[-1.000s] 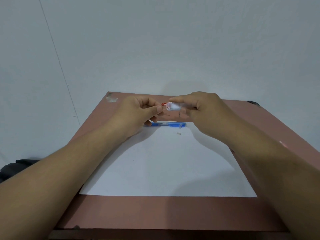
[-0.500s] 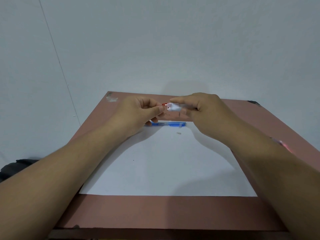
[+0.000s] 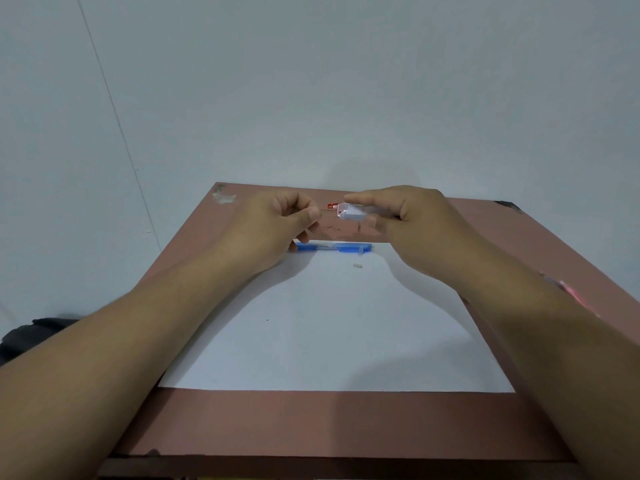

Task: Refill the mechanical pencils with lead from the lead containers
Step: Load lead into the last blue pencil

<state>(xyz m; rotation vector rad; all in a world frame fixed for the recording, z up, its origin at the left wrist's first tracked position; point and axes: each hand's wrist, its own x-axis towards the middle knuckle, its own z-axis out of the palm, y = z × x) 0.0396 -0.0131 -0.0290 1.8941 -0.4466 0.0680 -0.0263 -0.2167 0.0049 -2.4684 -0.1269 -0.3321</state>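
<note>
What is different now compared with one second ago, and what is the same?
The left hand has drawn back slightly from the lead container, pulling a thin lead out of its open end. The right hand still grips the container. The blue pencil and the small white piece lie unmoved on the paper.

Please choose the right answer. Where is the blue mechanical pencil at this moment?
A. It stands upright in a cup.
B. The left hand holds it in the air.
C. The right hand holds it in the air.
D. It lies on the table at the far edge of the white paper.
D: the blue mechanical pencil lies flat at the far edge of the white paper, below both hands, while the right hand holds the lead container.
</note>
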